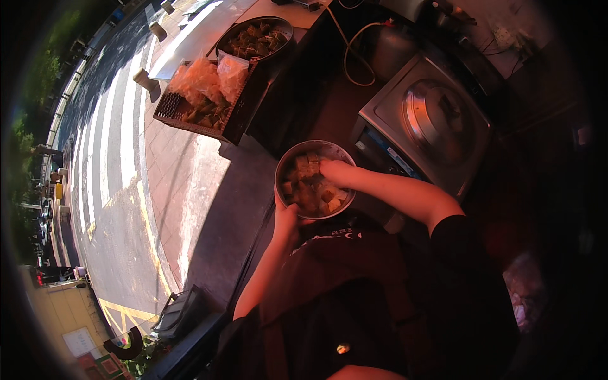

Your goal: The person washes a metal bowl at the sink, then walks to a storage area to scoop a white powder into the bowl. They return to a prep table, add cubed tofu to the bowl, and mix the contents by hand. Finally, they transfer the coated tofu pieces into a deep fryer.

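Note:
A round metal bowl (334, 151) is held in front of my body, tilted slightly so its inside shows. My left hand (286, 218) grips its near left rim, thumb over the edge. Brownish-yellow chunks of food (308, 166) lie inside, some cube-shaped, with paler pieces toward the near right. From the right, my right hand (335, 172) reaches over the rim into the bowl. Its fingers are curled down among the chunks; the fingertips are hidden, and I cannot make out what they hold.
A dark basket (171, 114) holds clear bags (206, 81) and dark wrapped bundles. Behind it stands a round pan (288, 28) of similar bundles. On the right, a steel appliance (386, 107) carries a domed lid (434, 114). A yellow hose (348, 54) loops nearby. Left lies a street crossing (101, 145).

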Demonstrator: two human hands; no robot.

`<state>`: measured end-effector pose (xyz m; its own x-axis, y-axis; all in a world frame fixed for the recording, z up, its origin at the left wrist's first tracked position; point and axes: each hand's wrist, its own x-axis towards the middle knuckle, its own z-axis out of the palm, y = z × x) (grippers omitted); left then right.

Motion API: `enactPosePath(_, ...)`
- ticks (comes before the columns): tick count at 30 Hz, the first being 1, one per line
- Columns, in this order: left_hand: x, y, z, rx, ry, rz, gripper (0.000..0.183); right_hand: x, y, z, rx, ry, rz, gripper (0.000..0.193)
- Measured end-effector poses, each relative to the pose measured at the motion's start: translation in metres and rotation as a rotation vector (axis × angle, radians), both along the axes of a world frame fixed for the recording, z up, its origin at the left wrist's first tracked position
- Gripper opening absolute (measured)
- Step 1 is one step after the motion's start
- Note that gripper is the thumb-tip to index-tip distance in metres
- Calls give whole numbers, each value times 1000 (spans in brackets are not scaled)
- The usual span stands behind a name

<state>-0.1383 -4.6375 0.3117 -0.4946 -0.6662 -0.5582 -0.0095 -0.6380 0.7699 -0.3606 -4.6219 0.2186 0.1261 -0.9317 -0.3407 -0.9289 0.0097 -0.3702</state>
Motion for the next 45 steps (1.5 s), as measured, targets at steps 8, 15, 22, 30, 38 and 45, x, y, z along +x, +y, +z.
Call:
enactPosePath(8, -89, -146, -19, -56, 31, -55, 90, -91, -146, -15, 461, -126, -35, 42)
enactPosePath(15, -181, -281, -28, 27, 18, -211, 89, -191, -243, -17, 271, 44, -182, 36)
enactPosePath(22, -267, -374, -16, -44, 117, -340, 92, -238, -285, -17, 34, 281, -286, 24)
enactPosePath(30, -351, -430, -27, 16, 122, -370, 92, -352, -351, 3, 338, -234, -469, 32)
enactPosePath(38, -471, -477, -18, 4, 62, -354, 88, -464, -388, -5, 60, 10, -228, 27)
enactPosePath(45, -587, -499, 2, -152, 103, -362, 84, -535, -417, -14, 206, 39, -332, 24)
